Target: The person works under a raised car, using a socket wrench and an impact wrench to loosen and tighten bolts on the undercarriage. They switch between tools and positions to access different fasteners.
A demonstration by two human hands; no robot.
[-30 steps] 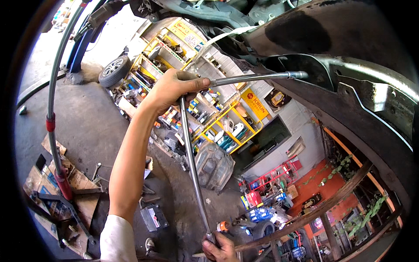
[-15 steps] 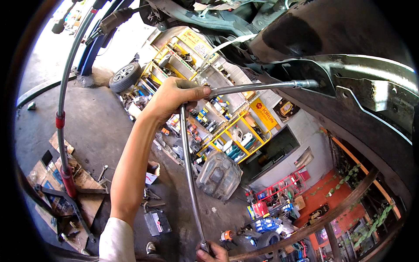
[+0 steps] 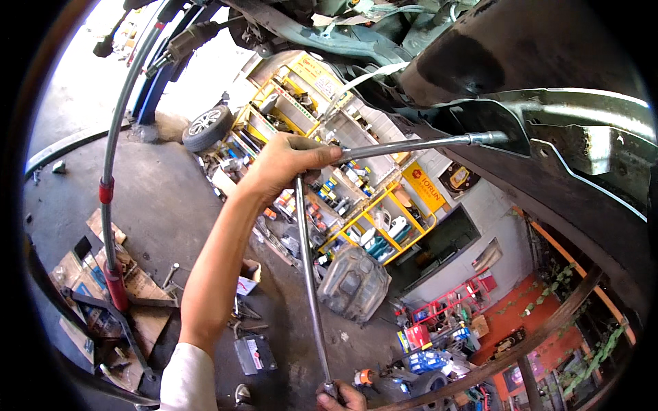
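My left hand (image 3: 291,164) is closed around the corner where a long steel breaker bar (image 3: 312,294) meets an extension bar (image 3: 404,146). Its thumb lies along the near end of the extension. At the extension's far end a socket (image 3: 488,138) reaches into a dark recess in the raised vehicle's underside (image 3: 473,171); what it sits on is hidden. Low in the view, my right hand (image 3: 343,398) grips the bottom end of the breaker bar, partly cut off by the picture's edge. The bar slants down from the left hand to the right.
Below stand a yellow rack (image 3: 370,236) of parts, a loose wheel (image 3: 208,128) and a dark moulded tank-like part (image 3: 353,283). A car battery (image 3: 255,354) rests on the floor. At left a grey pole with red bands (image 3: 107,192) rises from cardboard (image 3: 144,329). A curved rusty pipe (image 3: 507,361) crosses lower right.
The whole view has shifted slightly, so the floor things appear further right and lower. Both hands keep their grip on the breaker bar, and the socket stays in the recess.
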